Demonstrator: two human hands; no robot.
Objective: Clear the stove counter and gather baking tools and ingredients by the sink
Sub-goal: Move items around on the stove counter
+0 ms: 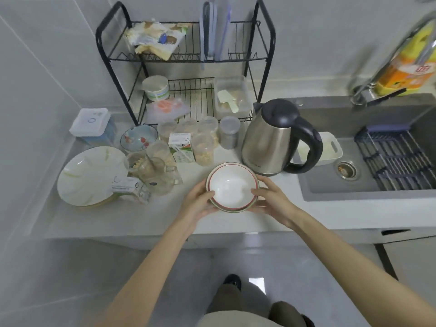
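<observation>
A stack of white bowls [232,186] with red and green rims is over the counter [122,218], just in front of the kettle. My left hand [199,201] grips the stack's left rim, thumb over the edge. From the other side my right hand [271,197] holds the right rim, thumb lying inside the top bowl. To the left stand several clear jars of grains [205,147], a small milk carton [181,147], glass mugs [155,175], a large white plate [90,175] and a fish-patterned bowl [138,138].
A steel kettle [273,138] with a black handle stands right behind the bowls. A black dish rack [188,67] holds a cup, bags and a plastic box. The grey sink [349,182] with a white tub and a dark drainer lies to the right.
</observation>
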